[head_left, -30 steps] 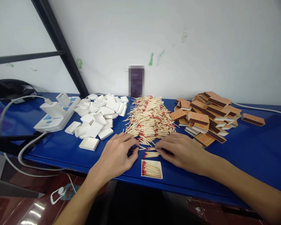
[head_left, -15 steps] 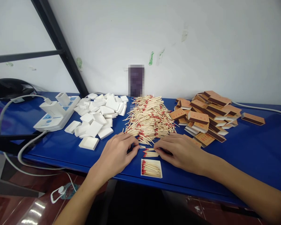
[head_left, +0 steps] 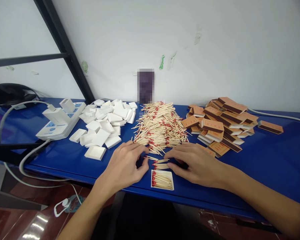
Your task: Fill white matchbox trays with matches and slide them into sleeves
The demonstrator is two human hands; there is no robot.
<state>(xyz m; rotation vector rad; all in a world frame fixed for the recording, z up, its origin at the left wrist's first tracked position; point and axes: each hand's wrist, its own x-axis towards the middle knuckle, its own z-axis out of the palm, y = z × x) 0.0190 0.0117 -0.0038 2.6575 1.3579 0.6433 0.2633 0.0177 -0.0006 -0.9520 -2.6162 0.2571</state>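
Matches (head_left: 161, 166) lie in a small cluster on the tabletop (head_left: 272, 166) between left hand (head_left: 127, 163) and right hand (head_left: 195, 163), heads leftward, perhaps for evenness. Both hands curve loosely, thumbs and forefingers parted, apparently leaving room around the ends. A match-filled tray (head_left: 170, 174) sits just nearer the person, likely for easy reach.

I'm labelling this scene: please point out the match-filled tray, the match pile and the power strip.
Match-filled tray (head_left: 169, 174), head view: bare inside, upper right corner.
Match pile (head_left: 161, 126), head view: middle of the heap.
Power strip (head_left: 60, 131), head view: top face, lower end.
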